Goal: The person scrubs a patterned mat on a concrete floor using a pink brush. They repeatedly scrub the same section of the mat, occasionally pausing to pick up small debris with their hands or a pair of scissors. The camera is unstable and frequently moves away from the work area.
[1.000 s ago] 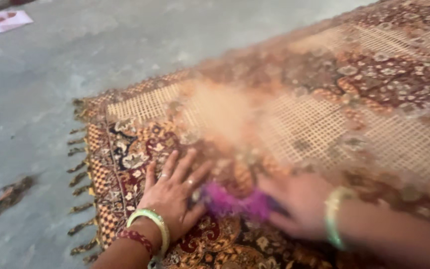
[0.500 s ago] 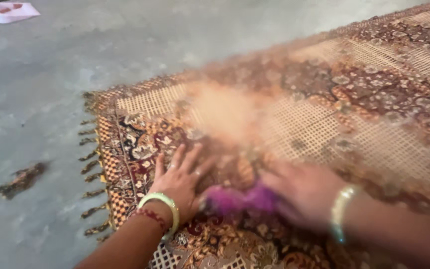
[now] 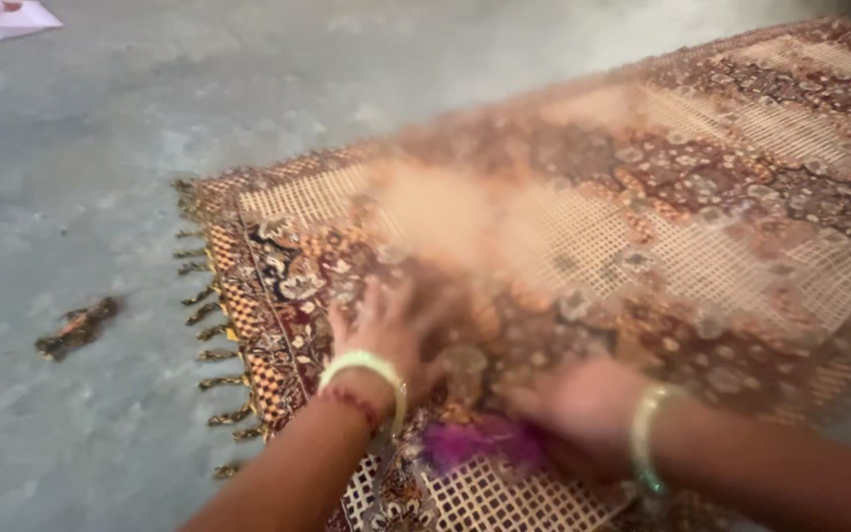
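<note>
- Now, your right hand point(image 3: 583, 409) is closed around a purple scrubbing thing point(image 3: 480, 443), pressed onto the patterned rug point(image 3: 642, 227) near the rug's close edge; it's too blurred to say whether that's a brush or a cloth.
- Your left hand point(image 3: 386, 330) lies flat just beside it, fingers spread wide, holding nothing, pinning the rug near its fringed end point(image 3: 204, 335).
- There's a pale bangle point(image 3: 366, 369) on your left wrist and another bangle point(image 3: 642, 438) on the right.
- By the look of it you're mid-scrub on this corner; the next stroke calls for firm pressure from the flat hand so the rug doesn't bunch.
- Out past the fringe, on the grey concrete floor point(image 3: 100, 177), sits a small dark scrap point(image 3: 76, 327).
- Well away from the rug, at the far corner, lies a white-and-pink thing point(image 3: 2, 15).
</note>
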